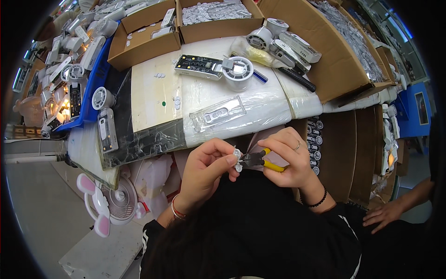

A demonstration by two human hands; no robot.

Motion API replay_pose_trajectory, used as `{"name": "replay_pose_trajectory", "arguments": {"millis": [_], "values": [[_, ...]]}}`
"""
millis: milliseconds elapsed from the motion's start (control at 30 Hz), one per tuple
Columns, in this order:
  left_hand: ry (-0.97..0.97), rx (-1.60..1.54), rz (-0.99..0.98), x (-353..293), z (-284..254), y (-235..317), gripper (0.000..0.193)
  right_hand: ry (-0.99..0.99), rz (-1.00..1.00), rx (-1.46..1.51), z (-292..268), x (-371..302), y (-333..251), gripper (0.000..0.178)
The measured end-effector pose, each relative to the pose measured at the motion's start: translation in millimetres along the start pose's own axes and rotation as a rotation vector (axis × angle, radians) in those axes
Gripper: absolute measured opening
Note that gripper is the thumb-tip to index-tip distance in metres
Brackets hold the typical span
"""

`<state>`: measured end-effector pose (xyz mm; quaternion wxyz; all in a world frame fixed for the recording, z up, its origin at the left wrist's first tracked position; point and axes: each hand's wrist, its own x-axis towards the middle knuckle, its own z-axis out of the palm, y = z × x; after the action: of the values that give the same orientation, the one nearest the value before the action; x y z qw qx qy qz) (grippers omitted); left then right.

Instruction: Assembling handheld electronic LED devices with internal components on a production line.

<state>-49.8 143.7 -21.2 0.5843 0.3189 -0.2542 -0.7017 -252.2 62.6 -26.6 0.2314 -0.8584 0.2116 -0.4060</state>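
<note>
My left hand (204, 169) pinches a small white plastic part (237, 166) between thumb and fingers, in front of the table's near edge. Wrapped round the yellow handles of a pair of cutting pliers (275, 166) is my right hand (293, 156). The dark jaws point left and meet the white part; whether they bite into it is too small to tell. Just beyond my hands, a clear plastic tray with a white oval piece (216, 114) lies on the wrapped tabletop. Farther back rests an opened handheld fan (199, 66) with its circuit board showing, beside a round white fan head (238, 73).
Cardboard boxes of small white parts (214, 14) line the back, another large box (357, 42) the right. A blue bin (98, 76) heaped with fan pieces stands left. A black-handled tool (297, 79) lies back right. Another person's hand (383, 215) rests at lower right.
</note>
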Motion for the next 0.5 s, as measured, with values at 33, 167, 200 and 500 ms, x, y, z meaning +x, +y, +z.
{"name": "replay_pose_trajectory", "arguments": {"millis": [33,167,200,500], "values": [[-0.004,-0.003,-0.003,0.2,0.2,-0.2,0.009,0.007,-0.009,-0.014,-0.4,-0.1,0.1,0.044],[-0.007,-0.003,-0.009,1.0,0.9,-0.3,0.009,0.016,-0.038,-0.055,-3.0,2.4,1.1,0.041],[0.001,0.004,-0.018,1.0,1.8,0.2,0.009,0.007,-0.044,-0.067,-4.7,3.2,1.6,0.041],[-0.049,0.005,-0.049,3.5,0.7,-0.7,0.009,0.034,-0.085,-0.060,-2.3,0.4,4.5,0.037]]}}
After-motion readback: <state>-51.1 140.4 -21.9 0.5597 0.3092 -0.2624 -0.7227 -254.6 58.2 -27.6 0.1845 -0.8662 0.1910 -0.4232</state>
